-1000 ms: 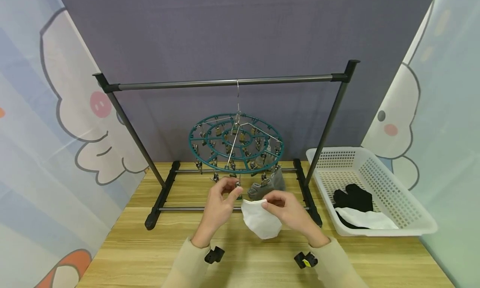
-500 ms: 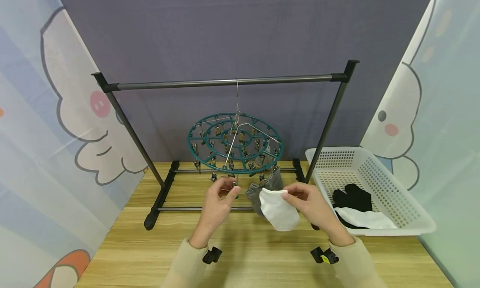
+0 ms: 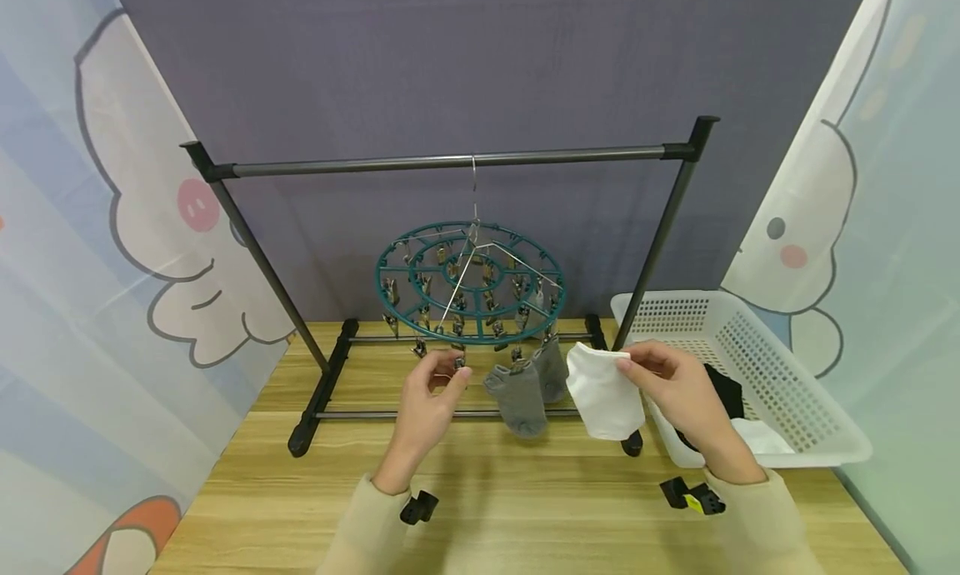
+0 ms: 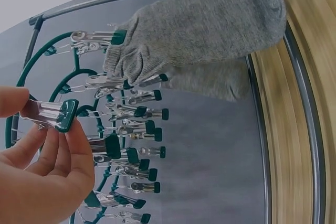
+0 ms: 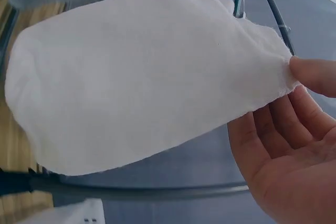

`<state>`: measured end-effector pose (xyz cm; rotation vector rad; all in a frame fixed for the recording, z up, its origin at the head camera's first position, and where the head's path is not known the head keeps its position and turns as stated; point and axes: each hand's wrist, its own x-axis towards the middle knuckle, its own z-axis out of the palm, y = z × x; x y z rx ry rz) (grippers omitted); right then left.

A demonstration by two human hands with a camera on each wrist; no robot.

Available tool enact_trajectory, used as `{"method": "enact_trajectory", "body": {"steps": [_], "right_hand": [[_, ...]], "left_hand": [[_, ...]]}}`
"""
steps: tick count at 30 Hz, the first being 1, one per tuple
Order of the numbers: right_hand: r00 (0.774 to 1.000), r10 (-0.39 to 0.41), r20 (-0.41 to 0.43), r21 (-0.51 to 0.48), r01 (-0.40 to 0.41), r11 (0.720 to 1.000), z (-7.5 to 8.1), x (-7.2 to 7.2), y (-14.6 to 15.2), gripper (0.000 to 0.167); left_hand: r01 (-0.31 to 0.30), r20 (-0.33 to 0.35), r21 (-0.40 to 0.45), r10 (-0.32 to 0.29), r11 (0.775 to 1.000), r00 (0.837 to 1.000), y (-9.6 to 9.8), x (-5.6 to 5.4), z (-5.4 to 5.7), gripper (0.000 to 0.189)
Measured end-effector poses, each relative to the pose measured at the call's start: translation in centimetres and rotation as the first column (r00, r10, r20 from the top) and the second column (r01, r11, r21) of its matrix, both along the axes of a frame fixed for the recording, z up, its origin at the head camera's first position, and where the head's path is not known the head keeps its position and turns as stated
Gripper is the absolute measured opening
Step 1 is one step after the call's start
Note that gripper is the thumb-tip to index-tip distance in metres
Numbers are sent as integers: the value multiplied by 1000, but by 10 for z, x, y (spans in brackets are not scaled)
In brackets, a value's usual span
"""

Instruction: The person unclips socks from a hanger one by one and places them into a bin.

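Note:
My left hand [image 3: 426, 404] pinches a metal clip [image 4: 50, 114] with green tips at the front of the round green drying hanger [image 3: 405, 321]. My right hand [image 3: 678, 392] holds a white sock [image 3: 606, 392] by the corner of its cuff, between thumb and fingers. The sock hangs down to the right of the hanger, toe lowest. Between my hands a grey sock [image 3: 522, 402] dangles from a clip, and a second grey sock [image 3: 551, 371] hangs just behind it. In the left wrist view the grey sock [image 4: 205, 24] shows clipped at its cuff.
A black and grey rack [image 3: 450, 165] carries the hanger on its top bar. At the right stands a white basket [image 3: 810, 392] with a black cloth item [image 3: 723, 387] and a white one [image 3: 761, 436] inside. Many bare clips hang from the hanger.
My right hand has carried the white sock rightward and slightly up, away from the left hand, uncovering the grey socks. My left hand has shifted slightly left, still on the clip.

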<state>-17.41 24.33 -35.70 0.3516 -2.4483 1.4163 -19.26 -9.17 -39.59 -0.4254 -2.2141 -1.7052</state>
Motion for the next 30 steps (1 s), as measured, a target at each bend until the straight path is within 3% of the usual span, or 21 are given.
{"method": "enact_trajectory", "body": {"steps": [11,20,26,30], "right_hand": [[990,-139,-34,-61,137,989,12,2,30,24],[970,-242,-20,-171,236,957,16,5,65,13],[952,-306,14,-227,301,926,11,10,86,9],[937,-348,37,-183,348,919,1,11,95,10]], "left_hand": [[-31,-22,2,31,1000,999,-4,-2,-3,27],[-64,-26,35,65,997,998,-6,-4,-3,27],[-76,-27,33,77,997,997,-8,-4,-3,26],[-76,-29,27,77,997,997,-8,-3,-4,26]]}}
